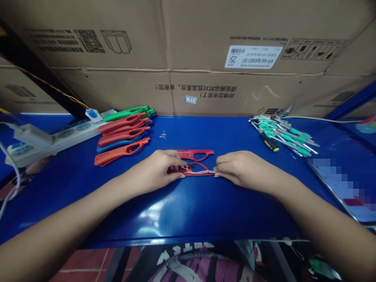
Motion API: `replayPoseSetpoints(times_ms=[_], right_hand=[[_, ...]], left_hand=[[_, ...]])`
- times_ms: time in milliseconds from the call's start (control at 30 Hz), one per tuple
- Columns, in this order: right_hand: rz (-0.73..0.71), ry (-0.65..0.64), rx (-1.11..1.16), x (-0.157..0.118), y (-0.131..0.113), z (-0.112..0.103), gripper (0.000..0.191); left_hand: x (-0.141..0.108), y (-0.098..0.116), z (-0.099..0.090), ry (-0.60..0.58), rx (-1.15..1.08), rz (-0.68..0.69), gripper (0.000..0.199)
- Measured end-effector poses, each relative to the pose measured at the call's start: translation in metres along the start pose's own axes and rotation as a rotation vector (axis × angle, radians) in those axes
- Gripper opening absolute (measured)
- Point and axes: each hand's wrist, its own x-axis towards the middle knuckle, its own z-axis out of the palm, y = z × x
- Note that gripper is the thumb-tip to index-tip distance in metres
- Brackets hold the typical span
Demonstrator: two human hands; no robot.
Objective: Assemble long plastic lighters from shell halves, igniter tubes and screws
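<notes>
On the blue table in front of me lies a red plastic casing half, shaped like a stick lighter's handle with an oval trigger opening. White wires run inside it along the opening. My left hand is closed on its left end, finger and thumb pinching at a small dark part near the wires. My right hand is closed at its right end, pinching a thin metal rod whose far part is hidden under my fingers. Just behind lies a second red casing half, its left end covered by my left hand.
Several green, red, blue and orange casings are stacked at left beside a white power strip. At right lie a pile of metal rods with teal parts, a black-and-yellow screwdriver and a phone. Cardboard stands behind.
</notes>
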Motion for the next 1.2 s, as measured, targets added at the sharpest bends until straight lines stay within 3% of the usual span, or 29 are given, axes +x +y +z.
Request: replayPoseSetpoints(times_ms=[233,367,467,633,700,833,967,1200], right_hand=[[-0.031,-0.032,-0.137,-0.001,-0.005,-0.004,0.027],[-0.053,-0.158,-0.315,0.003,-0.019,-0.001,0.020],[0.022,-0.263,-0.417,0.008,-0.034,0.006,0.022],[0.135,-0.271,-0.385,0.013,-0.044,0.007,0.021],[0.165,-0.236,-0.283,0.013,-0.040,0.001,0.019],[0.206,-0.032,0.001,0.015,-0.028,-0.004,0.021],[0.134,0.064,0.252,0.020,-0.017,0.012,0.016],[0.122,0.169,0.389,0.020,-0.015,0.029,0.006]], left_hand=[[0.000,0.002,0.001,-0.006,-0.007,-0.018,0.024],[0.001,0.003,0.001,-0.004,-0.003,-0.025,0.024],[0.001,0.004,0.002,-0.012,0.015,-0.030,0.024],[-0.002,0.007,0.004,-0.025,0.063,-0.040,0.022],[-0.003,0.008,0.004,-0.019,0.058,-0.032,0.022],[-0.004,0.009,0.006,0.013,0.047,-0.022,0.021],[-0.004,0.010,0.007,0.043,0.023,-0.020,0.023],[-0.005,0.013,0.004,0.056,-0.058,-0.048,0.026]])
